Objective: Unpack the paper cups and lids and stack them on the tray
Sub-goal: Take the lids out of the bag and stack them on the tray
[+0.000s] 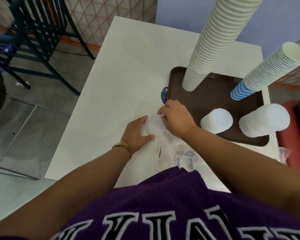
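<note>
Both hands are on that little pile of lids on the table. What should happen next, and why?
Probably lift the lids over to the tray. The left hand grips them and the right hand touches their top, apparently clear of the wrapper; two lid stacks already stand there.

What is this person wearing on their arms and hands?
Both arms are bare, with no sleeves reaching the forearms. The left hand has a thin ring on one finger, and a gold link watch circles that wrist. The right hand wears nothing visible.
</note>
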`<state>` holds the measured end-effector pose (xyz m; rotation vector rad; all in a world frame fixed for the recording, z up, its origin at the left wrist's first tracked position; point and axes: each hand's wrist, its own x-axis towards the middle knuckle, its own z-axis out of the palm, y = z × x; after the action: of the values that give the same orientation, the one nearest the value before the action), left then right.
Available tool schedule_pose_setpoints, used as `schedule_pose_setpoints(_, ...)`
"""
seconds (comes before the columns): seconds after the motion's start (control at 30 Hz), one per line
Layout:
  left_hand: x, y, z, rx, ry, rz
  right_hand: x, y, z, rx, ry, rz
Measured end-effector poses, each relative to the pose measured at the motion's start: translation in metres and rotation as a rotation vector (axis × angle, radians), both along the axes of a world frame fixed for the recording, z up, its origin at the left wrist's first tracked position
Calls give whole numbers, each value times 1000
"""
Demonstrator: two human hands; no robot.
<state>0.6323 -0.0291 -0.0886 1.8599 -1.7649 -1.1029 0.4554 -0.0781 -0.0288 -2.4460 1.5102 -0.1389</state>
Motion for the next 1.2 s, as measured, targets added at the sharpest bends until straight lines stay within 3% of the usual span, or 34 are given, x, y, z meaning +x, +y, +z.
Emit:
schedule_pose_setpoints(0.37, -2, 3, -3, 25, -26, 9, -84, -16, 47, 45, -395, -662)
schedule_pose_setpoints(0.57, -2, 4, 0, 14, -11, 11, -141, -8, 46, 117, -364, -858)
schedule_pose_setpoints(0.83, -7, 3, 5, 16, -61, -5, -156, 2, 31, 269, -244, -944)
schedule_pose_setpoints(1.03, -7, 3, 3, 24, -48, 5, -155, 5, 27, 252, -223, -903)
schedule_pose_setpoints(1.2, -6, 2, 0, 34, -61, 11, -148, 7, 30, 31, -240, -850)
